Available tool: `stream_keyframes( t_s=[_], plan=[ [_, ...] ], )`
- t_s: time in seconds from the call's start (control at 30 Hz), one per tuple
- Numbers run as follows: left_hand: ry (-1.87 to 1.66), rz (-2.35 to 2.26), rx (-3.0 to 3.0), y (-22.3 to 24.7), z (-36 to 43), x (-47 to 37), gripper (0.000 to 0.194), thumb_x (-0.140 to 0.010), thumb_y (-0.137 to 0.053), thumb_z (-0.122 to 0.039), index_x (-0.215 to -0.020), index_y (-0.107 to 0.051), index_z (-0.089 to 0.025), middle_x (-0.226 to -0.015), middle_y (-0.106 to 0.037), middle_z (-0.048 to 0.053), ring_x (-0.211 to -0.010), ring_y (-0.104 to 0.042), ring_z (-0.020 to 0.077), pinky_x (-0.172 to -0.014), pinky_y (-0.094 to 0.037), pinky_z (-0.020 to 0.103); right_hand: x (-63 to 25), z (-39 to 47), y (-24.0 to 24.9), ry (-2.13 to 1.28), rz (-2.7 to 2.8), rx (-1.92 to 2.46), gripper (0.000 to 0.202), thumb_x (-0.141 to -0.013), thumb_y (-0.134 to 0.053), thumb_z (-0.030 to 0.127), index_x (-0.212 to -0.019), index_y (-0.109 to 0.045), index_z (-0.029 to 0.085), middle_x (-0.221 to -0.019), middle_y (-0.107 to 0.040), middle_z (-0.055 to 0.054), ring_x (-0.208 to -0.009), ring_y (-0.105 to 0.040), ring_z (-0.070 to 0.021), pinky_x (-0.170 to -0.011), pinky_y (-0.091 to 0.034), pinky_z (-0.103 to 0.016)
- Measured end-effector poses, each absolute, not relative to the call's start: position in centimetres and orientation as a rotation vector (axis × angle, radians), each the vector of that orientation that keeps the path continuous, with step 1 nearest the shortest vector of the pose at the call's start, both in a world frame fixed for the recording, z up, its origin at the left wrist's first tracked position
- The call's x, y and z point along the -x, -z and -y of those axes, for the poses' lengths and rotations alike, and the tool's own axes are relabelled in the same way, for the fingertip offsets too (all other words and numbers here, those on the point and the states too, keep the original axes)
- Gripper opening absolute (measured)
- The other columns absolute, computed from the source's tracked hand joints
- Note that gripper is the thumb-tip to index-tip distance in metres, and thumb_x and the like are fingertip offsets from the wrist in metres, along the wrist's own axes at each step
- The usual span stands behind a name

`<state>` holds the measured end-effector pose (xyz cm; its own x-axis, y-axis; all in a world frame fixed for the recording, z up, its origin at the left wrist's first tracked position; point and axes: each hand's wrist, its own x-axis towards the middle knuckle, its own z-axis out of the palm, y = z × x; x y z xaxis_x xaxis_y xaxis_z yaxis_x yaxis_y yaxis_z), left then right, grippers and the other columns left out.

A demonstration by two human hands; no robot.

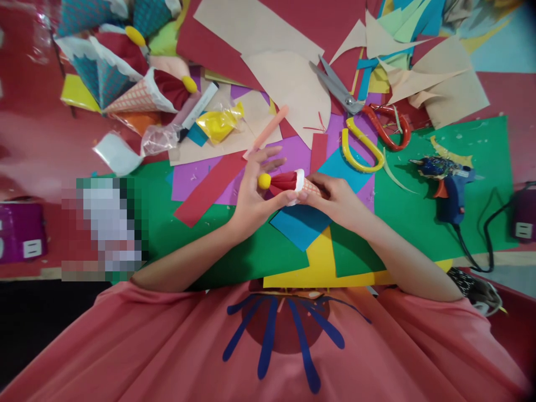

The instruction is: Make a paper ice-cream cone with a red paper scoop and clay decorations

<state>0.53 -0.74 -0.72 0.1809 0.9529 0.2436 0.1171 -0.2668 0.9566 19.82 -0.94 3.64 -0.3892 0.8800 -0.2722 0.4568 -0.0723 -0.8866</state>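
A small cone craft lies sideways between my hands, with a yellow ball at its left end, a dark red gathered part, a white rim and a checked cone. My left hand curves round the red part and the ball, its thumb on the white rim and its other fingers raised. Fingers of my right hand pinch the checked cone, hiding its tip. Scissors with red and yellow handles lie open beyond my right hand. Similar, larger cones rest at the upper left.
A blue glue gun with a cord lies at the right on green sheet. Cut scraps are piled at the upper right. A marker and a yellow wrapped packet lie left of centre.
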Motion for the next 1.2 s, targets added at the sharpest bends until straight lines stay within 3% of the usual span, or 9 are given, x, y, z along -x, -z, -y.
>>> stream_keyframes(
  t_s=[0.47, 0.87, 1.2],
  plan=[
    [-1.144, -1.034, -1.537, 0.6, 0.81, -0.74, 0.047, -0.082, -0.073, -0.049, -0.121, -0.056, -0.029, -0.131, -0.062, 0.008, -0.118, -0.065, 0.0229, -0.104, -0.055, 0.041, -20.02, 0.82, -3.3, -1.464, 1.821, 1.465, 0.057, -0.084, -0.049, 0.074, -0.071, -0.049, 0.019, -0.063, -0.042, 0.004, -0.057, -0.033, -0.0088, -0.054, -0.023, -0.028],
    [-1.123, -1.018, -1.474, 0.42, 0.86, -0.68, 0.044, -0.084, -0.071, -0.047, -0.121, -0.057, -0.03, -0.132, -0.062, 0.006, -0.12, -0.064, 0.022, -0.104, -0.056, 0.04, -20.21, 0.75, -3.5, -1.612, 1.742, 1.379, 0.055, -0.088, -0.046, 0.07, -0.081, -0.055, 0.017, -0.071, -0.05, 0.0, -0.064, -0.043, -0.0116, -0.057, -0.027, -0.028],
    [-1.15, -0.934, -1.49, 1.02, 0.7, -0.39, 0.044, -0.084, -0.073, -0.038, -0.124, -0.057, -0.028, -0.134, -0.061, 0.005, -0.12, -0.065, 0.0219, -0.103, -0.055, 0.036, -19.97, 0.66, -3.29, -1.477, 1.806, 1.429, 0.057, -0.083, -0.052, 0.074, -0.071, -0.049, 0.018, -0.063, -0.039, 0.005, -0.057, -0.031, -0.0078, -0.054, -0.021, -0.027]
  ],
)
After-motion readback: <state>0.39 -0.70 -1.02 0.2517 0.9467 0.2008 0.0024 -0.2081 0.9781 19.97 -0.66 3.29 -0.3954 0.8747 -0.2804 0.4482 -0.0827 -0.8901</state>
